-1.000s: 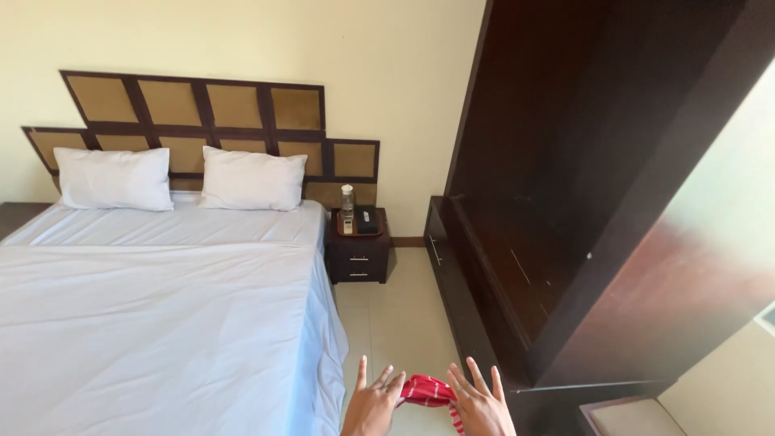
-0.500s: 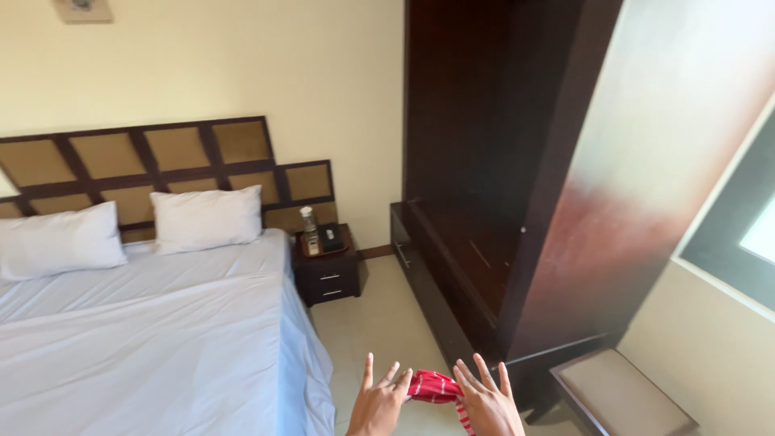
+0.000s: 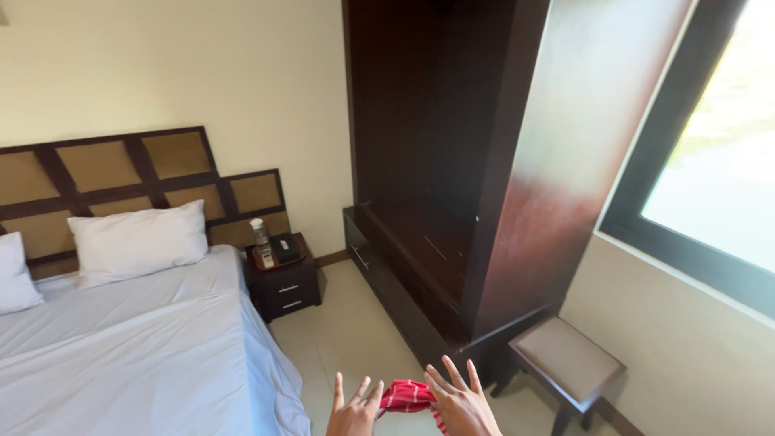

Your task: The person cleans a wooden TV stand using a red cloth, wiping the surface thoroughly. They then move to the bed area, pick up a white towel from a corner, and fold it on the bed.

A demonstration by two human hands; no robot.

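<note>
At the bottom edge of the head view, my left hand and my right hand are raised side by side with fingers spread upward. A red cloth with thin white stripes is bunched between them, touching both hands at the thumbs. Whether each hand grips it or only presses on it is hard to tell; both appear to hold it. My wrists are cut off by the frame.
A bed with white sheets and white pillows lies to the left. A dark nightstand bears a bottle and a small black device. A tall dark wardrobe unit stands ahead, a cushioned stool and a window at right.
The view has swung to the right: the bed slid left, and the stool and window came into sight. My hands stay together with the red cloth between them.
</note>
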